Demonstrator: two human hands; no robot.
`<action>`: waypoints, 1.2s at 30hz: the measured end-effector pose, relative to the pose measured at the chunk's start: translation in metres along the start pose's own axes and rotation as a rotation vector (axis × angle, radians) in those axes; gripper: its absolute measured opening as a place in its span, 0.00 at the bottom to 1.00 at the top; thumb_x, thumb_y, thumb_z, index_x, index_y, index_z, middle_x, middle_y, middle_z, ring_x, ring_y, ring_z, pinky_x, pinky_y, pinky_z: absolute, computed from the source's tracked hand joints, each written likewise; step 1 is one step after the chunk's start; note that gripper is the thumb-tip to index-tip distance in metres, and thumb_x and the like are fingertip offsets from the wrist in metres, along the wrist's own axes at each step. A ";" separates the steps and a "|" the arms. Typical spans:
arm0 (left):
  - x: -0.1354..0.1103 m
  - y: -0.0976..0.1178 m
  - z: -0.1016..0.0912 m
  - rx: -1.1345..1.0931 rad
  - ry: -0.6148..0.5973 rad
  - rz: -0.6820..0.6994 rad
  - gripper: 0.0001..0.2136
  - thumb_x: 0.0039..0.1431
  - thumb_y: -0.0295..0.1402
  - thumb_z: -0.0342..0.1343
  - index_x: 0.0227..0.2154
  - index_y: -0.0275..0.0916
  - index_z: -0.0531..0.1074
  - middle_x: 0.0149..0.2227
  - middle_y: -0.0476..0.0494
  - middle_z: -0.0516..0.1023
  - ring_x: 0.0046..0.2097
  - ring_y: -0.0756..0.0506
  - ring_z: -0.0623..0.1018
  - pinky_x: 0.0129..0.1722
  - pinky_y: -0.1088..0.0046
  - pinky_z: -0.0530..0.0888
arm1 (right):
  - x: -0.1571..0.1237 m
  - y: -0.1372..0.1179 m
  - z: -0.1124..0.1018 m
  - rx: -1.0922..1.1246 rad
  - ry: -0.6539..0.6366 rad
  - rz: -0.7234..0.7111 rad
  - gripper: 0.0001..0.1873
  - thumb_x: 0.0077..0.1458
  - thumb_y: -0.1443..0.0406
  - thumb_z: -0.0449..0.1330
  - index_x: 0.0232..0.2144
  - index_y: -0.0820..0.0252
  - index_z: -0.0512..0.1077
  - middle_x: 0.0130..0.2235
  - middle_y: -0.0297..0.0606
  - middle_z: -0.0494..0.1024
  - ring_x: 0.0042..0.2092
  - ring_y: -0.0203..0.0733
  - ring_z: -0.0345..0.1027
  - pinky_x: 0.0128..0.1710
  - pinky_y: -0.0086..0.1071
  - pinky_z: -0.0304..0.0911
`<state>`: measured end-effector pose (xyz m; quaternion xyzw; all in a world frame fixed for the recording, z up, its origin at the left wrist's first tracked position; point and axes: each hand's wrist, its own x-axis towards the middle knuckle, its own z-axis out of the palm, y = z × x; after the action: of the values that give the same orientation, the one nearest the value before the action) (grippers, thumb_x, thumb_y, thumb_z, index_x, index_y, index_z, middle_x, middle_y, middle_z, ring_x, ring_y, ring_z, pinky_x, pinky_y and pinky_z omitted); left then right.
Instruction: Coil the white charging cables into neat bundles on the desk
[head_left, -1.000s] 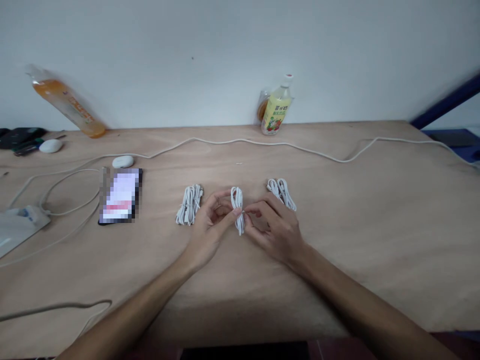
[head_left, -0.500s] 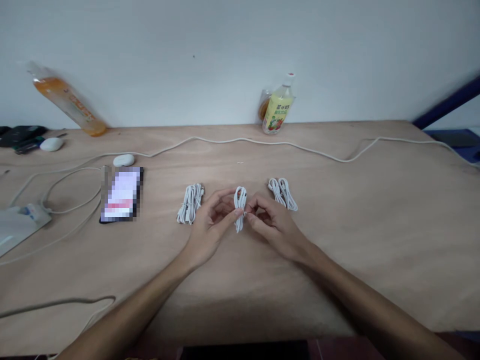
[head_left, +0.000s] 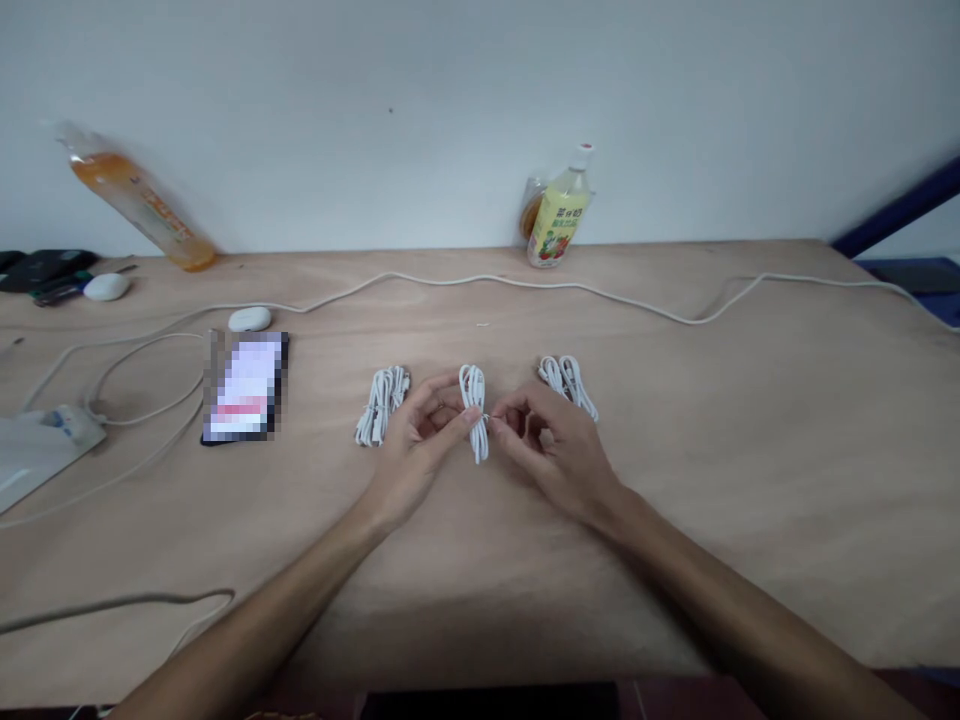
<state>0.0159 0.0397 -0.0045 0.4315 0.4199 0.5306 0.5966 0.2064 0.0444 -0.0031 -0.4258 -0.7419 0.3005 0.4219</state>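
A coiled white cable bundle (head_left: 473,388) is held upright between both hands at the table's middle. My left hand (head_left: 416,450) pinches its waist from the left with thumb and fingers. My right hand (head_left: 551,450) pinches the same spot from the right, fingertips closed on a small tie I can barely make out. A second white cable bundle (head_left: 381,404) lies just left of my left hand. A third white cable bundle (head_left: 568,381) lies behind my right hand.
A phone (head_left: 245,387) lies at left on the wooden table (head_left: 750,450). A long white cord (head_left: 600,292) runs across the back. A yellow drink bottle (head_left: 557,212) stands by the wall, an orange bottle (head_left: 135,200) leans at far left, near two white cases (head_left: 249,318).
The hands and the held bundle have barely shifted; the fingers have worked slightly at the bundle's waist. Nothing else has moved.
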 end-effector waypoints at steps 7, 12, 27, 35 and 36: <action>0.000 0.000 0.002 -0.003 0.014 0.005 0.17 0.58 0.35 0.76 0.48 0.41 0.82 0.39 0.46 0.87 0.41 0.45 0.84 0.45 0.69 0.81 | -0.003 0.002 0.001 -0.234 0.080 -0.245 0.07 0.69 0.71 0.61 0.42 0.54 0.76 0.35 0.34 0.77 0.30 0.38 0.67 0.28 0.33 0.65; -0.002 0.001 0.002 0.013 0.012 0.003 0.16 0.58 0.33 0.76 0.48 0.40 0.82 0.36 0.49 0.85 0.38 0.47 0.83 0.43 0.71 0.80 | -0.003 0.004 0.003 -0.294 0.149 -0.365 0.07 0.68 0.73 0.62 0.42 0.55 0.75 0.35 0.34 0.76 0.27 0.36 0.63 0.24 0.31 0.61; -0.003 0.002 0.006 0.036 0.044 0.076 0.16 0.57 0.32 0.74 0.46 0.41 0.77 0.36 0.50 0.84 0.37 0.48 0.83 0.41 0.72 0.80 | -0.004 0.003 0.006 -0.348 0.251 -0.359 0.06 0.66 0.70 0.66 0.37 0.55 0.74 0.32 0.32 0.77 0.25 0.33 0.58 0.24 0.31 0.60; -0.001 -0.001 0.004 0.015 0.077 0.078 0.19 0.55 0.33 0.77 0.44 0.42 0.73 0.38 0.50 0.86 0.38 0.47 0.86 0.43 0.70 0.82 | -0.004 0.003 0.004 -0.362 0.267 -0.382 0.06 0.67 0.72 0.67 0.38 0.56 0.79 0.32 0.34 0.81 0.25 0.36 0.63 0.25 0.33 0.62; -0.001 -0.002 0.004 0.016 0.077 0.079 0.19 0.55 0.33 0.77 0.43 0.42 0.73 0.38 0.50 0.85 0.38 0.47 0.85 0.43 0.70 0.82 | -0.004 0.003 0.005 -0.361 0.274 -0.388 0.06 0.67 0.72 0.67 0.38 0.56 0.79 0.32 0.34 0.81 0.26 0.36 0.64 0.26 0.34 0.63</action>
<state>0.0203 0.0382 -0.0047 0.4317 0.4295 0.5667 0.5550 0.2047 0.0416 -0.0091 -0.3806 -0.7871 0.0173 0.4851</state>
